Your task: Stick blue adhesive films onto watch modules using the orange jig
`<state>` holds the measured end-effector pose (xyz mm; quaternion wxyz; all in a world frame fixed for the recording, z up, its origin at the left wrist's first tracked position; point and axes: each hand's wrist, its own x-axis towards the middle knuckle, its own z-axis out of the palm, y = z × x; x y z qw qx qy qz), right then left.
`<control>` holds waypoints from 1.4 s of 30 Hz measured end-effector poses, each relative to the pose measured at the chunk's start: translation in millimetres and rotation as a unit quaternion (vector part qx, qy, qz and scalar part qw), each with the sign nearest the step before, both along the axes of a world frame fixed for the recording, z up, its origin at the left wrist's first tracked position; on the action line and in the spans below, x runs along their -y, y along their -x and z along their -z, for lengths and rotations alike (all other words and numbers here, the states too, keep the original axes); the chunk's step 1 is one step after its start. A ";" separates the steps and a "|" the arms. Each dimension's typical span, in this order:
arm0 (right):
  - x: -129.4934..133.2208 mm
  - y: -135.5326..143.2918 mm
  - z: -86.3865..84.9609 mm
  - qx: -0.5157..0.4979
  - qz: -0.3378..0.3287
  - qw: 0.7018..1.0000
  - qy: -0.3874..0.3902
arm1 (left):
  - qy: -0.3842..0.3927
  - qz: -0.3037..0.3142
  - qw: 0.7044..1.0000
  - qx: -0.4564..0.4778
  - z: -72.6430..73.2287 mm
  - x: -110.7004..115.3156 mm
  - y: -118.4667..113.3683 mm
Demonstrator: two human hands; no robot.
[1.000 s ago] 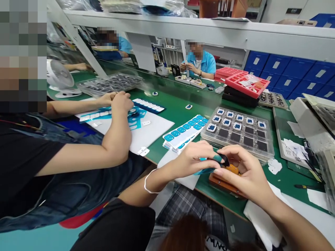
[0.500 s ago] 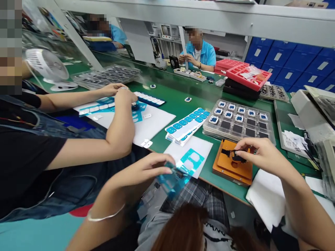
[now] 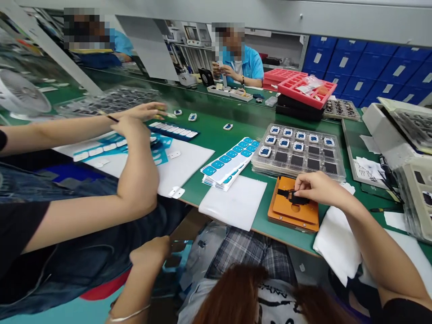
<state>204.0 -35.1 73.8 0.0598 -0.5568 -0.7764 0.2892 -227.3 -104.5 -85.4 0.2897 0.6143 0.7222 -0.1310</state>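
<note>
Sitting on an orange block (image 3: 285, 209), a black part (image 3: 301, 199) is pinched between the thumb and fingers of the right hand (image 3: 315, 188). Just beyond those fingers, a clear tray (image 3: 280, 169) holds white-and-blue pieces (image 3: 284, 142); to their left lie a white sheet (image 3: 232, 204) and a stack of blue-printed strips (image 3: 227, 164). Right of them, a paper (image 3: 368, 168) carries handwriting too small to read; far beyond, blue bins (image 3: 364, 63) bear illegible white labels. Well left of the right fingers, below the bench (image 3: 209, 135) edge, the left hand (image 3: 150, 253) is near blue film (image 3: 185, 256); whether its fingers grip anything I cannot tell.

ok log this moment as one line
right hand: touching black part on orange fixture | left hand: low, near blue film
</note>
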 end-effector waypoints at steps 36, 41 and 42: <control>1.1 -1.6 -4.1 0.074 0.020 0.992 -0.101 | -0.451 0.201 0.858 0.142 -115.1 -161.3 -207.3; -5.1 6.4 14.7 -0.077 0.033 0.980 -0.183 | -0.413 0.159 0.883 0.158 -119.8 -158.1 -208.8; -5.6 8.1 17.5 -0.105 0.030 0.975 -0.194 | -0.408 0.156 0.884 0.164 -120.1 -158.3 -208.4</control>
